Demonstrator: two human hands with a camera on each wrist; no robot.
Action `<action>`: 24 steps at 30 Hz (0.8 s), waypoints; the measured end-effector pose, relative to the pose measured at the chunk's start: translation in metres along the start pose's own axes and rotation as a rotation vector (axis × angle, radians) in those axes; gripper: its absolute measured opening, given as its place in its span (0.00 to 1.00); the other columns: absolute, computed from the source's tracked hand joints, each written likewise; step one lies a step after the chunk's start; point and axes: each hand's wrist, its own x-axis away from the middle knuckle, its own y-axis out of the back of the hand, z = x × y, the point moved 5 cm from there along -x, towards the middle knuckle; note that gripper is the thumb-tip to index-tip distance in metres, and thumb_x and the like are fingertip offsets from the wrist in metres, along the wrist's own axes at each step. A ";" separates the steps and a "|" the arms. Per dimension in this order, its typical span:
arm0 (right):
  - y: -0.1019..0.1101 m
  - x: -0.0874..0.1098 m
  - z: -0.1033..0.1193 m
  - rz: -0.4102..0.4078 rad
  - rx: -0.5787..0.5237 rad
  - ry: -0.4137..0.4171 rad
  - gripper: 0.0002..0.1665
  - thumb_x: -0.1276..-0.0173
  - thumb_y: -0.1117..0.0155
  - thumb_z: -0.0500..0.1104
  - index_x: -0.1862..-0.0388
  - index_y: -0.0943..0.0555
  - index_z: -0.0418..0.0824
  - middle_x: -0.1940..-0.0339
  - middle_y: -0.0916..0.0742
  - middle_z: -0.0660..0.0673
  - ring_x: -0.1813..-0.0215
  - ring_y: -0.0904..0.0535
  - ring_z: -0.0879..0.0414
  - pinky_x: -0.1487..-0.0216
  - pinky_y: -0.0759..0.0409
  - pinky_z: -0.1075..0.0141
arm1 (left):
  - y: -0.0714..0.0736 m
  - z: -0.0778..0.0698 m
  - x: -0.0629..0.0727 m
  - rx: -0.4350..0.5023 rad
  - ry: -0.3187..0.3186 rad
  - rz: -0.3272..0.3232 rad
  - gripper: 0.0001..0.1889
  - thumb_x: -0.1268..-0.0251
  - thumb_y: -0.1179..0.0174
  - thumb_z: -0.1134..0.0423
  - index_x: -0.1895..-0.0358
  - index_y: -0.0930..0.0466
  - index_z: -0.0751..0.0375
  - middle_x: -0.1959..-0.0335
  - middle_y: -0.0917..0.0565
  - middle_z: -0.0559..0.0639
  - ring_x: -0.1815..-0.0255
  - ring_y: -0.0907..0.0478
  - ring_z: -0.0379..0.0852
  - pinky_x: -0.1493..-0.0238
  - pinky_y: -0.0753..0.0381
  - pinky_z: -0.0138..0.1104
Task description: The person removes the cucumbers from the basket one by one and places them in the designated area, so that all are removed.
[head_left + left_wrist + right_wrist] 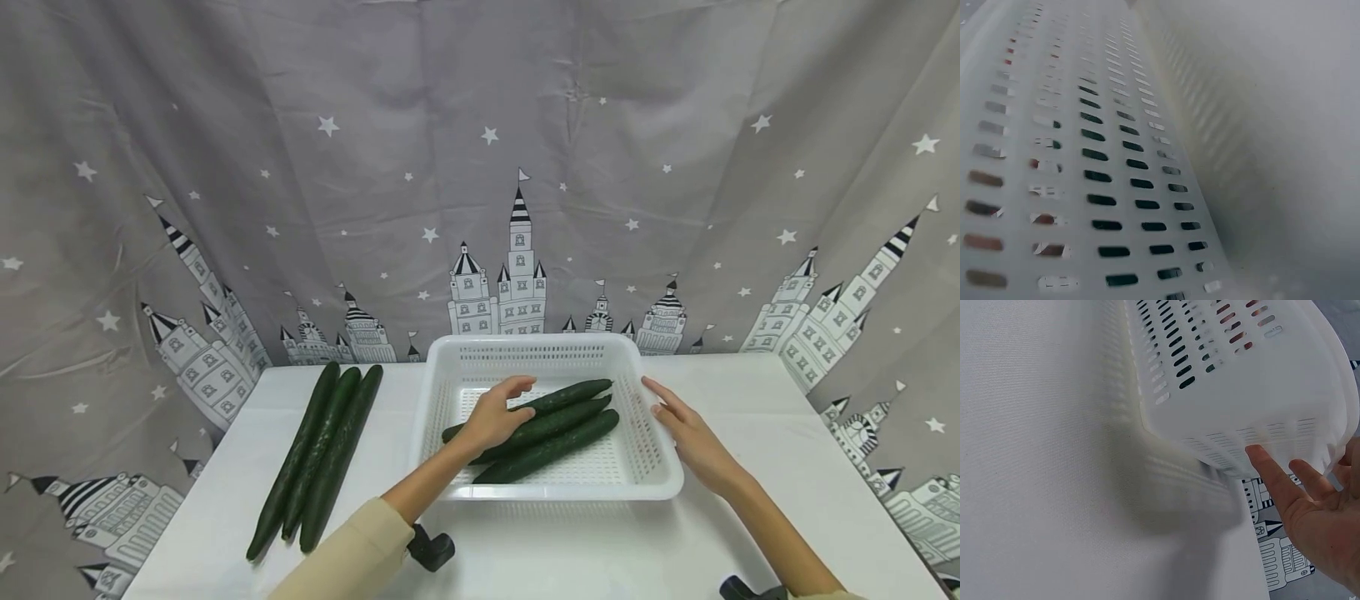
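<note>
A white perforated plastic basket (555, 492) stands on the white table with several dark green cucumbers (551, 454) lying slantwise in it. My left hand (495, 417) is over their left part, thumb and forefinger apart on either side of the rear cucumber (573, 396). Whether those fingers press on it is hard to tell. At the basket's right side, my right hand (697, 446) has its fingers extended against the rim. Seen from the right wrist, that hand's fingers (1272, 478) lie along the basket's outer wall (1241, 412). The left wrist view has only the slotted wall (1066, 181), with dark green behind it.
To the left of the basket, three more cucumbers (318, 458) lie side by side on the white table (585, 554). A grey curtain (450, 108) printed with castles and stars hangs behind the table and round its sides.
</note>
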 end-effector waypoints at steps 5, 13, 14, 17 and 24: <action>0.001 0.000 0.001 -0.006 -0.003 -0.009 0.35 0.15 0.61 0.50 0.17 0.55 0.44 0.20 0.48 0.29 0.28 0.40 0.27 0.42 0.23 0.44 | -0.014 0.002 -0.015 -0.183 -0.025 0.075 0.25 0.31 0.38 0.69 0.32 0.27 0.61 0.37 0.22 0.58 0.37 0.26 0.59 0.39 0.26 0.51; 0.001 -0.001 -0.001 -0.006 0.004 -0.010 0.35 0.15 0.61 0.50 0.17 0.55 0.45 0.20 0.48 0.29 0.28 0.40 0.27 0.42 0.23 0.43 | -0.022 0.009 -0.025 -0.300 0.021 0.128 0.23 0.31 0.43 0.72 0.33 0.25 0.59 0.40 0.20 0.59 0.38 0.24 0.57 0.40 0.25 0.50; 0.001 0.000 -0.001 -0.006 0.004 -0.011 0.35 0.15 0.61 0.50 0.17 0.55 0.45 0.20 0.48 0.29 0.28 0.40 0.27 0.42 0.23 0.43 | -0.022 0.010 -0.026 -0.312 0.029 0.134 0.23 0.31 0.43 0.72 0.33 0.25 0.59 0.39 0.21 0.60 0.38 0.24 0.57 0.40 0.25 0.50; 0.001 0.000 0.000 -0.007 0.004 -0.014 0.35 0.15 0.61 0.50 0.17 0.55 0.45 0.20 0.48 0.29 0.28 0.40 0.27 0.42 0.23 0.44 | -0.022 0.015 -0.028 -0.357 0.053 0.157 0.23 0.30 0.43 0.72 0.34 0.24 0.58 0.40 0.20 0.60 0.39 0.24 0.57 0.41 0.24 0.49; 0.001 0.000 0.000 -0.011 0.004 -0.017 0.35 0.15 0.61 0.51 0.17 0.55 0.45 0.20 0.49 0.30 0.28 0.41 0.27 0.41 0.24 0.44 | -0.021 0.019 -0.032 -0.388 0.054 0.211 0.22 0.29 0.43 0.72 0.33 0.25 0.58 0.43 0.18 0.58 0.45 0.20 0.53 0.44 0.22 0.45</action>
